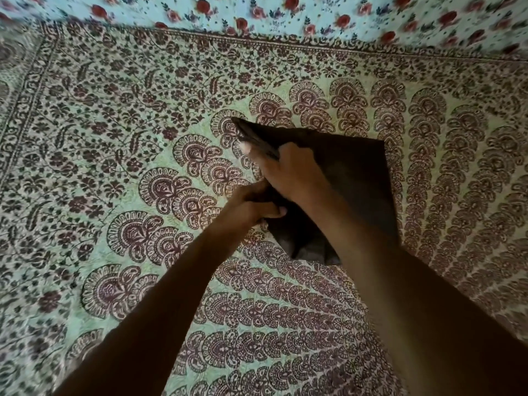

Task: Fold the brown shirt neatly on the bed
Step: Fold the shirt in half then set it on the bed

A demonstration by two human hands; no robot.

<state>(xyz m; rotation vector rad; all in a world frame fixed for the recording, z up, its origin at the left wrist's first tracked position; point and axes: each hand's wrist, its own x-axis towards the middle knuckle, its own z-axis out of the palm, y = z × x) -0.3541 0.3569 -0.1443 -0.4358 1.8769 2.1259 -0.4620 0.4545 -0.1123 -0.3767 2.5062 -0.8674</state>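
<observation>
The brown shirt (357, 178) is folded into a compact dark shape near the middle of the bed, with one pointed corner lifted at its upper left. My right hand (288, 170) grips that raised left edge, thumb on top of the fold. Just below it, my left hand (251, 207) is closed on the same edge lower down. The shirt's right side and lower corner lie flat on the bedcover (143, 124). Both forearms hide part of the shirt's near side.
The bed is spread with a pale green cover printed with maroon paisley and floral borders. A light blue sheet with red roses (314, 15) runs along the far edge at the top.
</observation>
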